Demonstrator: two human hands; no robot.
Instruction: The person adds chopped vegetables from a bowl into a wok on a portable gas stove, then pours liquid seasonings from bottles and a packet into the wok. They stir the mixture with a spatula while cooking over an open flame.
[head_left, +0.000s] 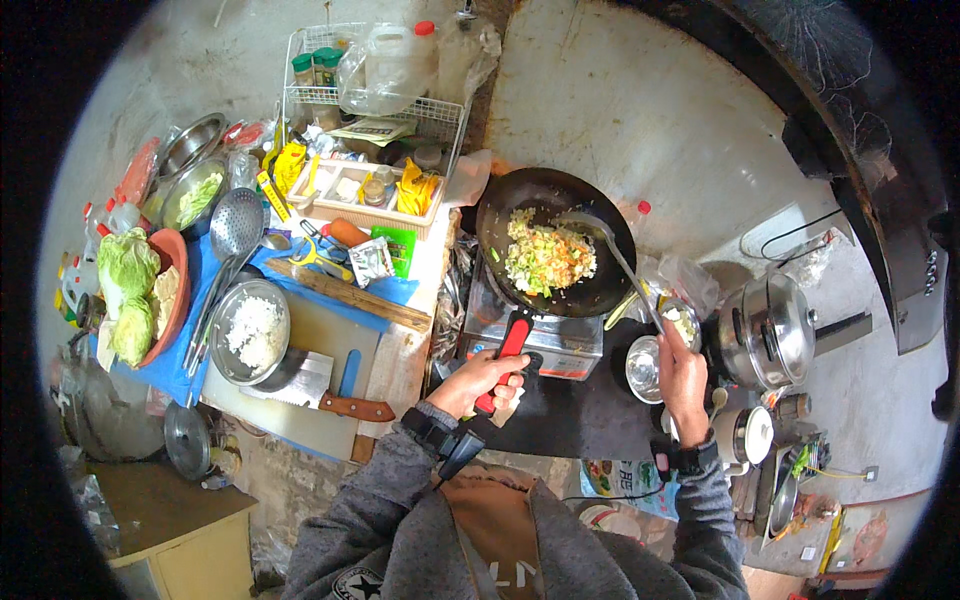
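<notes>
My left hand (484, 382) is closed around the red and black handle (514, 337) of a dark wok (540, 180), which sits tilted over a portable stove (577, 345). Fried rice with chopped vegetables (551, 259) lies in the wok. In my right hand (684, 379) is the handle of a metal spatula (630, 270), its head at the right edge of the food. Two small metal bowls are near the right hand: one (643, 367) looks bare inside, the other (679, 319) holds pale chopped food.
At left, a bowl of white rice (257, 330) and a cleaver (300, 379) rest on a cutting board (315, 427). Cabbage (127, 277) fills a red basin (180, 262). A seasoning box (367, 210) stands behind. A lidded steel pot (765, 330) and white enamel mug (739, 435) stand at right.
</notes>
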